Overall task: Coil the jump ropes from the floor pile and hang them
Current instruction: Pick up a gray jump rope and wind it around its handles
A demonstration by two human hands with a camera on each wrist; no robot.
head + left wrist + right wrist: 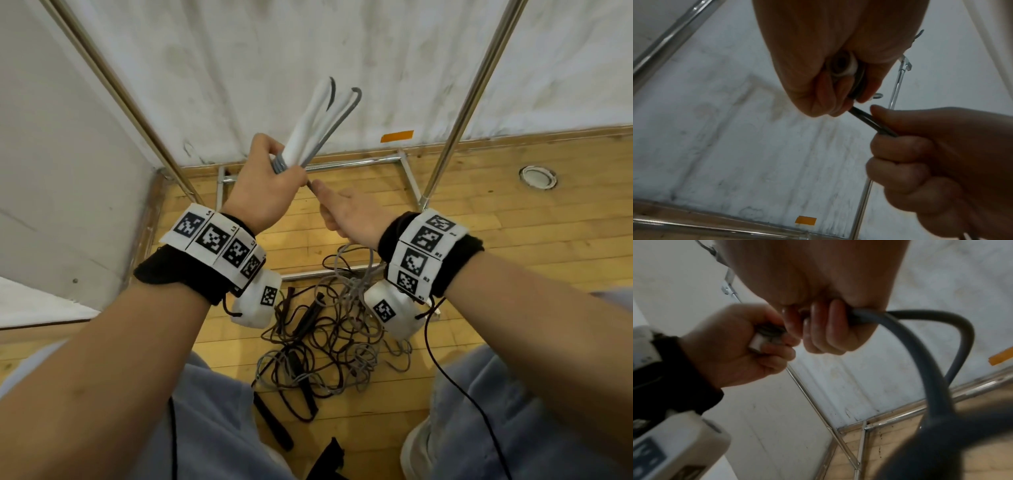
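Two white handles (310,120) point up and away in the left hand's (265,192) fist; right hand (346,216) grips grey rope (920,340).

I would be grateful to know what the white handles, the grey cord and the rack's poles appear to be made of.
White handles, gripped by the left hand: likely matte plastic; smooth, even white, no shine.
Grey cord, held by the right hand: probably rubbery PVC; it bends in a smooth, springy arc with a dull surface.
Rack poles: polished metal, perhaps steel or chrome plating; bright mirror-like highlights.

Glossy wood floor (513,212), shiny metal rack (359,163), scuffed matt wall (342,51)
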